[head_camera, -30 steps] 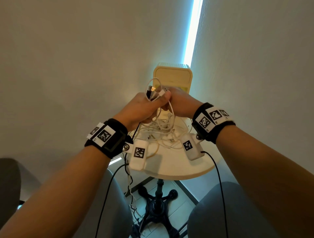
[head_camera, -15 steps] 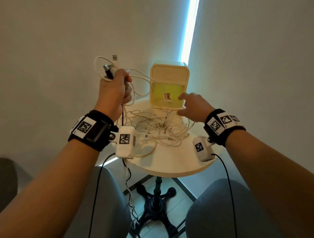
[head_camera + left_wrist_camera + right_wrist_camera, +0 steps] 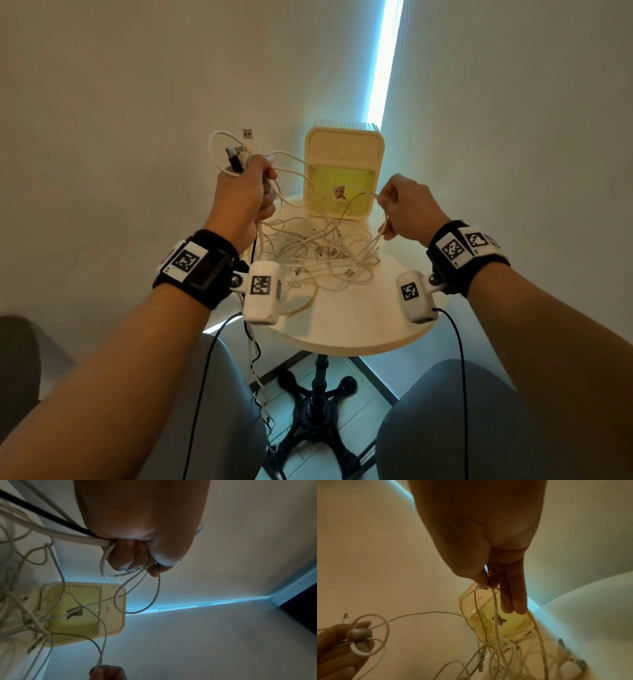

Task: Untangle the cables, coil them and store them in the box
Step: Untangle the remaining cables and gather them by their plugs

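My left hand (image 3: 245, 192) grips a bunch of plug ends, raised over the table (image 3: 346, 322); my right hand (image 3: 406, 205) pinches one white strand from the cables (image 3: 318, 253) heaped before the box (image 3: 342, 147). I'd draw that strand out slowly, easing off if the heap drags.

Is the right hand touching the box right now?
Apart. The head view shows the right hand pinching a white cable beside the box, wall visible between them.

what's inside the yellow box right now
Through the box's clear yellow front only a small picture sticker shows, with no coiled cable visible. The upper part behind the cream panel is hidden.
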